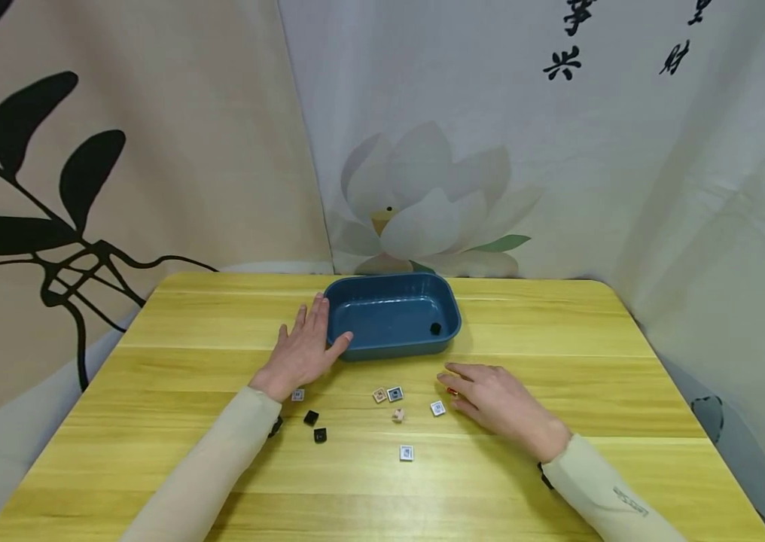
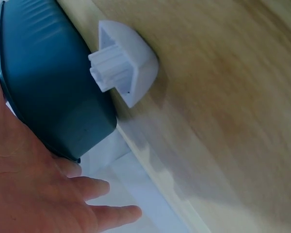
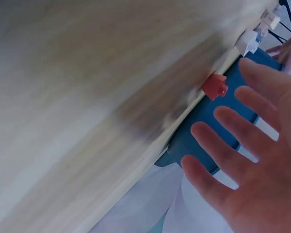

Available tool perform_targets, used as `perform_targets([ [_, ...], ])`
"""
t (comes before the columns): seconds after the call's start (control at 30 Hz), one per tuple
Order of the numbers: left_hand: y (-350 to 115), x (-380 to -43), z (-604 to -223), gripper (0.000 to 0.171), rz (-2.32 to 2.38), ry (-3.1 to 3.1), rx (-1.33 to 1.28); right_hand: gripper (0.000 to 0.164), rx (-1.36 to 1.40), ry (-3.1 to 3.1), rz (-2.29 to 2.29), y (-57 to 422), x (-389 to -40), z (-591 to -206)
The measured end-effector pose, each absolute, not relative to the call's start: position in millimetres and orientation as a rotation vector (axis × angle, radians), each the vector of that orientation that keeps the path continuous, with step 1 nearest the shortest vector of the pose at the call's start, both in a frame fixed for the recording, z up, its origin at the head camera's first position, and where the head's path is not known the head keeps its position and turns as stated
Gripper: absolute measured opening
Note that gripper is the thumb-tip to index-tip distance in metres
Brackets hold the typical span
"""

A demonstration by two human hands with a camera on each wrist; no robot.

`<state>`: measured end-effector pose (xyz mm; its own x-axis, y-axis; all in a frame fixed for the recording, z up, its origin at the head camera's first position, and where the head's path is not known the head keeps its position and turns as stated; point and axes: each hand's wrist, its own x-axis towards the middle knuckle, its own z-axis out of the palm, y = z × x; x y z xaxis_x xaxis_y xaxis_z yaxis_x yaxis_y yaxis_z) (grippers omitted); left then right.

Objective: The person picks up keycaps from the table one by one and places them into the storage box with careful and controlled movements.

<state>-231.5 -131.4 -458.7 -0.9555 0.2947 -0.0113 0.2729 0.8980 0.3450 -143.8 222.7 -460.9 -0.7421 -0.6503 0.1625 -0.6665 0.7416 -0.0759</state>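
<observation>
My left hand (image 1: 303, 352) rests against the left end of a blue rectangular basin (image 1: 392, 351), its fingers straight along the side and the thumb at the front rim. Near that wrist, a white keycap (image 2: 136, 63) lies tipped over, its stem showing in the left wrist view. Over the table, my right hand (image 1: 503, 399) hovers palm down with fingers extended, holding nothing. Beneath its fingers is a red keycap (image 3: 214, 87), mostly covered in the head view. A white keycap (image 1: 437, 408) lies just left of the right fingertips. Inside the basin sits one black keycap (image 1: 435, 329).
Two keycaps, one beige (image 1: 379, 395) and one white-edged (image 1: 394, 394), lie in front of the basin, with a pale pinkish keycap (image 1: 398, 415) nearer. Another white keycap (image 1: 406, 453) is closer still. Black keycaps (image 1: 311, 417) lie by the left forearm. Printed curtains (image 1: 491, 150) hang behind the wooden table (image 1: 531, 324).
</observation>
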Motion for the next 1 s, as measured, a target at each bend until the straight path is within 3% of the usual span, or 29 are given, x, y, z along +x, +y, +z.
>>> perform_targets([
  [0.5, -132.2, -231.4, -459.3, 0.096, 0.527, 2.996, 0.442, 0.011, 1.053, -2.809, 0.156, 218.1, -143.4, -465.0],
  [1.0, -131.9, -230.4, -459.5, 0.096, 0.537, 2.993, 0.441, 0.02, 0.879, -2.647, 0.273, 217.2, -149.0, -453.9],
])
